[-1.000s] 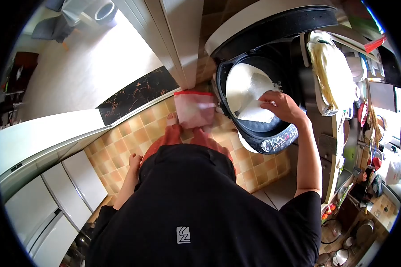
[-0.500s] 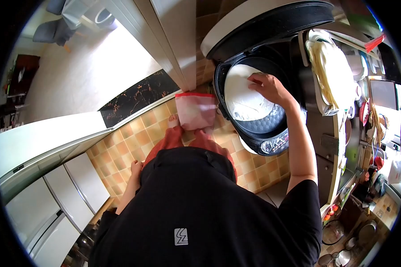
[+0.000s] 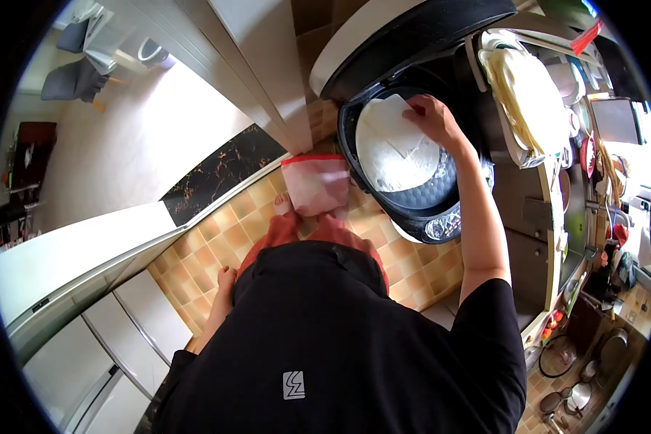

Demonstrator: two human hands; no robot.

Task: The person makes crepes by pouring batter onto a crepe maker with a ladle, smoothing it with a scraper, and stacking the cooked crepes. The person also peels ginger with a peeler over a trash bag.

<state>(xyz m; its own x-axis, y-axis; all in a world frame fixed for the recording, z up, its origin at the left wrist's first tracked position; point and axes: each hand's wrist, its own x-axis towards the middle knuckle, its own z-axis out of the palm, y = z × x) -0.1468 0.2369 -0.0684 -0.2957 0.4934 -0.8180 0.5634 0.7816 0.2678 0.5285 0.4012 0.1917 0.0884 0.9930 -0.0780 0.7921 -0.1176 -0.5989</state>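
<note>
A round white flatbread (image 3: 398, 148) lies in the black pan (image 3: 427, 197) of an open electric griddle, whose raised lid (image 3: 412, 36) stands behind it. My right hand (image 3: 432, 117) pinches the flatbread's upper right edge, fingers closed on it. Dark dimpled pan surface shows below and to the right of the bread. Low beside my hip, my left hand (image 3: 227, 278) hangs away from the griddle; its fingers are curled, and whether anything is in them is too small to tell.
A tray with pale, yellowish sheets (image 3: 528, 101) stands right of the griddle on the counter. A bag with a red top edge (image 3: 315, 184) is near my feet. White cabinets (image 3: 152, 311) line the lower left; a door frame (image 3: 267, 72) rises left of the griddle.
The flatbread, earlier folded up at its lower edge, now lies spread farther across the pan. My right hand has moved up to its upper right edge.
</note>
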